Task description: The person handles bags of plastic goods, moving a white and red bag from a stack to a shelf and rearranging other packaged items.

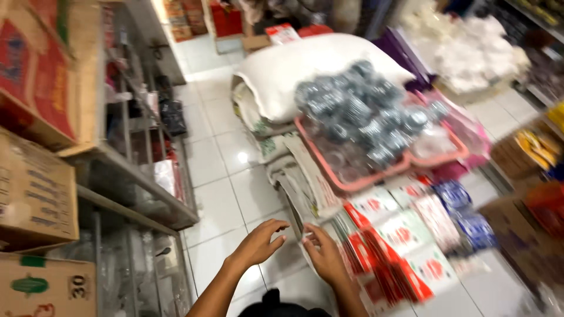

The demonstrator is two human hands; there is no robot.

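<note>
My left hand (258, 242) hovers over the white tiled floor (217, 176), fingers spread and curled, holding nothing. Just to its right, my right hand (324, 255) rests against the near edge of a stack of red and white packets (405, 246); blur hides whether its fingers pinch anything. The two hands are a few centimetres apart. Behind the packets stands a pink tray (376, 176) piled with clear bags of shiny dark round items (364, 111).
A large white sack (294, 67) lies behind the tray on stacked sacks. Metal shelving (135, 170) with cardboard boxes (35, 194) lines the left. Blue packets (464, 217) and more goods crowd the right. A tiled aisle runs between.
</note>
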